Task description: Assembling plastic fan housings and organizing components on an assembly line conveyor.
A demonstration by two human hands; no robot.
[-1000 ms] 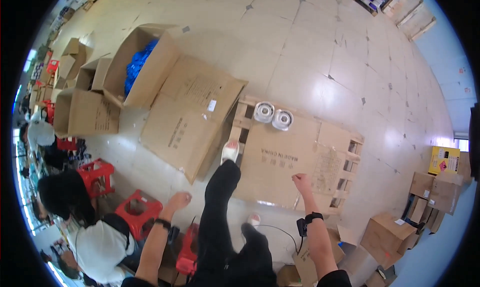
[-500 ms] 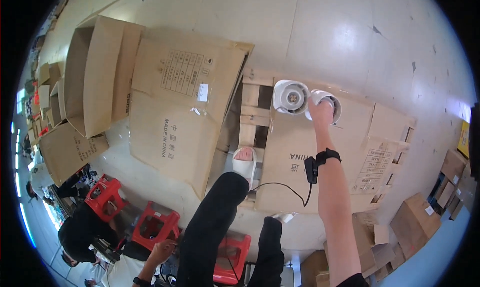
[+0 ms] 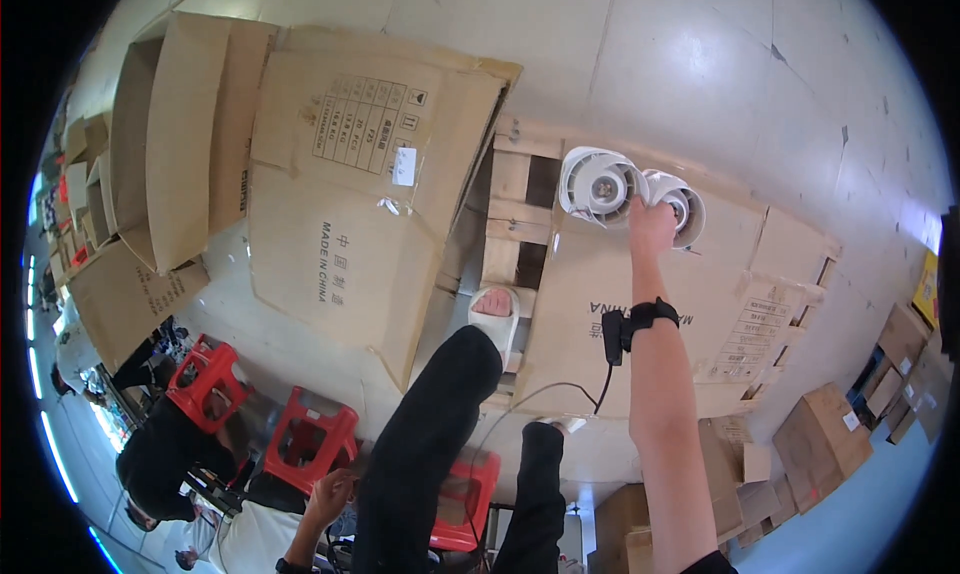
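Note:
Two white, round fan-like housings stand side by side at the far end of a large flat carton. The left housing shows ribs and a round hub inside. My right hand reaches out to the right housing, its fingers closed over the near rim where the two units meet. Whether it also grips the left one cannot be made out. My left hand hangs low at the left beside my knee, fingers loosely curled, with nothing visible in it.
The carton lies on a wooden pallet, my foot beside its slats. Another big carton and an open box are at the left. Red stools and a seated person are lower left; boxes stand right.
The two housings have tilted and shifted slightly right in the picture, with my right hand now at their junction. The view has moved a little too; my left hand stays low.

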